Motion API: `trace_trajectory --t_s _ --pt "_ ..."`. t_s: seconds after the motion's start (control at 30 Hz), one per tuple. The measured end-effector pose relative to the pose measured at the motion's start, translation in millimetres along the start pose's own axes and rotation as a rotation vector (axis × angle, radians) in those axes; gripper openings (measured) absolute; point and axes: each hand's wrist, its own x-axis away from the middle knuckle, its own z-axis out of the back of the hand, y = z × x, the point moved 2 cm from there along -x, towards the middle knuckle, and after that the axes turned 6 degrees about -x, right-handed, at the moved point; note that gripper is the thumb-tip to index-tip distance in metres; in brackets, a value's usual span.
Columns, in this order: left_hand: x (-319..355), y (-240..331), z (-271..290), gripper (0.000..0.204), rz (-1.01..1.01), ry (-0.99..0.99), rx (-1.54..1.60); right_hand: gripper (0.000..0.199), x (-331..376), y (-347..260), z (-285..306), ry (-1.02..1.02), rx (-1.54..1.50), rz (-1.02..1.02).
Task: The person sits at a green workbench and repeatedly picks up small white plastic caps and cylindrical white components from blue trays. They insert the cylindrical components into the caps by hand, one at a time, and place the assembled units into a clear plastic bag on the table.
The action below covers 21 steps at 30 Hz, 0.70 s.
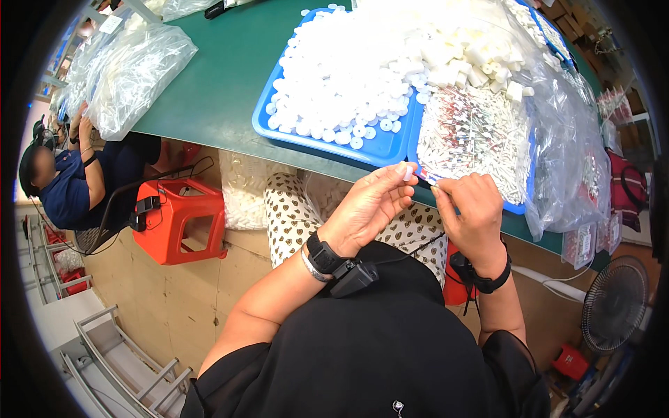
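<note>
Above the table's near edge, my left hand (369, 207) pinches a small white plastic piece (408, 173) between thumb and fingertips. Close beside it on the right, my right hand (472, 203) is closed, thumb against forefinger, at a thin small part (431, 178). Fingers partly hide this part, so its kind is unclear. Just beyond my hands lies a blue tray (390, 149) heaped with round white caps (341, 83). To its right, a second blue tray (514, 208) holds many thin white and reddish parts (477, 132). White foam-like cylinders (481, 61) pile up behind them.
Clear plastic bags (568, 153) crowd the right side of the green table (209, 90). Another large bag (143, 76) lies far left, where a person in dark blue (77, 181) sits. A red stool (178, 219) stands left; a black fan (614, 304) is at right.
</note>
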Motion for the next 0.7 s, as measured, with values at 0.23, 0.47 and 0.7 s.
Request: trace_trajectory --t_s 0.23,0.47,0.7 --pt "2.0 -5.2 -8.1 0.032 0.013 -0.078 -0.017 0.008 2.3 -3.7 -10.7 0.009 -0.139 -0.126" --pt "-2.0 -15.2 -1.2 0.030 0.027 -0.122 -0.078 0.006 15.1 0.6 -37.3 0.039 -0.771 -0.650" --pt "-4.3 -16.2 9.5 0.029 -0.028 -0.042 -0.021 0.014 12.0 6.2 -36.9 -0.106 -0.710 -0.639"
